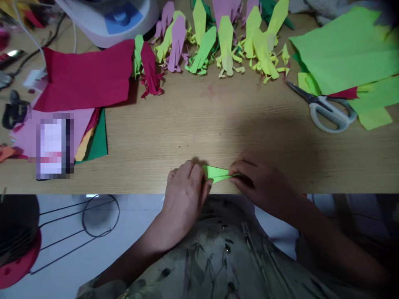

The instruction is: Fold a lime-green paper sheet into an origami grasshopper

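A small, narrow folded piece of light green paper (218,173) lies on the wooden table (218,120) near its front edge. My left hand (184,191) pinches its left end with fingers pressed together. My right hand (263,182) grips its right end, fingers closed on the fold. Both hands rest on the tabletop, close together.
A row of several folded paper figures (215,41) in yellow, green, pink and red lines the back. Scissors (327,109) lie at the right beside large green sheets (346,50). Red paper (87,77) and a coloured stack (93,137) lie left. A white appliance (112,18) stands at the back.
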A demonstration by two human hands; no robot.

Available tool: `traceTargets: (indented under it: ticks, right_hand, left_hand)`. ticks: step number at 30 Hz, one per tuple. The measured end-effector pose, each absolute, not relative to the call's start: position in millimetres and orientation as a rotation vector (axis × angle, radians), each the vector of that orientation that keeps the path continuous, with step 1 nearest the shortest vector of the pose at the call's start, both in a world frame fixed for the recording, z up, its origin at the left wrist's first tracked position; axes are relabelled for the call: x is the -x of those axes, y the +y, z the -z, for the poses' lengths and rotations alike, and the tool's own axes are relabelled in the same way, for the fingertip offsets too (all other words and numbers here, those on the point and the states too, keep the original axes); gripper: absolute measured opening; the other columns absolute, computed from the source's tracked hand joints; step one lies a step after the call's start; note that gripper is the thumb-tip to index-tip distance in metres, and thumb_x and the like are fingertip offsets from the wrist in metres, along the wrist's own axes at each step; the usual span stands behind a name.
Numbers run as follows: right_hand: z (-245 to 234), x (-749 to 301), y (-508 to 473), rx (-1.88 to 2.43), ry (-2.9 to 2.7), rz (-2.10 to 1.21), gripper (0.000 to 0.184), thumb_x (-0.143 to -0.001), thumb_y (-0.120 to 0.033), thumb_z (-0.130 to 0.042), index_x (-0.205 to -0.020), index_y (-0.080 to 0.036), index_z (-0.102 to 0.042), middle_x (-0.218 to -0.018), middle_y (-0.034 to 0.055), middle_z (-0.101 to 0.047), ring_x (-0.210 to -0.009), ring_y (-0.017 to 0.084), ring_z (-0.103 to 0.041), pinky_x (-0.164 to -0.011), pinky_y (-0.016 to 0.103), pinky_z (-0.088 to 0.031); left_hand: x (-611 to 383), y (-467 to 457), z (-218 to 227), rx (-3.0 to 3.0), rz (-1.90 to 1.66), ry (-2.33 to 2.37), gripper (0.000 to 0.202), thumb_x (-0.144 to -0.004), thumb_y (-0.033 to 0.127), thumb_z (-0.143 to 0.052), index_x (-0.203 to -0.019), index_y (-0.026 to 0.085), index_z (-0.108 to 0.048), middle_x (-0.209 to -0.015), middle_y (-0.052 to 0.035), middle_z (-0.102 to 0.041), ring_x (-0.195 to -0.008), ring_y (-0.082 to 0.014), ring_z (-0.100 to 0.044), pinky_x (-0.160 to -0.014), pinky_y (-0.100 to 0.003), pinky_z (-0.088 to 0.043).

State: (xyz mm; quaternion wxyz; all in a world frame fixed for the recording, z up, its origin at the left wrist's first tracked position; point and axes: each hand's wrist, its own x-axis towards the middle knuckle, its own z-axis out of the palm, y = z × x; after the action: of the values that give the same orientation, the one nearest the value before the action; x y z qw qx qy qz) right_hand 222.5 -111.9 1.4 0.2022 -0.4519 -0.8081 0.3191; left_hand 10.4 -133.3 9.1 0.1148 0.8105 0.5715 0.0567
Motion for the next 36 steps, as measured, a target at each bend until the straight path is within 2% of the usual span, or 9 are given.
traceTargets:
  ticks: [18,30,36]
  right_hand:
    - [1.3,-219.9,-114.3,1.338,-2.157,-0.836,0.009,-0.088,-0.014,-0.058,-0.082,-0.017,-0.063,-0.086,0.0035,-0.054,-0.081,0.017,-0.053,-0.073,0.030,-0.041]
    - [-3.6,-213.6,-109.7,1.481,-2.228,-0.823,0.011,-0.082,-0.011,-0.053,-0.075,-0.019,-0.052,-0.084,0.0039,-0.053,-0.079,0.018,-0.051,-0.071,0.031,-0.039]
    - [0.8,-214.3,-108.1,1.489,-2.189,-0.797,0.015,-0.078,-0.007,-0.050,-0.086,-0.020,-0.050,-0.087,0.0035,-0.056,-0.081,0.019,-0.052,-0.070,0.032,-0.039]
  left_hand:
    - [-11.5,-137.1,-3.7,-2.334,-0.283,1.653,0.008,-0.093,0.024,-0.055,-0.097,0.017,-0.053,-0.095,-0.0080,-0.059,-0.086,-0.0243,-0.054,-0.073,-0.037,-0.039]
    - [-14.2,-137.0,-0.5,-2.324,-0.271,1.689,0.007,-0.092,0.024,-0.051,-0.089,0.019,-0.053,-0.092,-0.0067,-0.057,-0.088,-0.0242,-0.053,-0.074,-0.038,-0.036]
    - [-13.8,-137.7,3.7,-2.319,-0.330,1.697,0.005,-0.091,0.023,-0.052,-0.093,0.018,-0.053,-0.094,-0.0076,-0.058,-0.090,-0.0243,-0.053,-0.075,-0.038,-0.036]
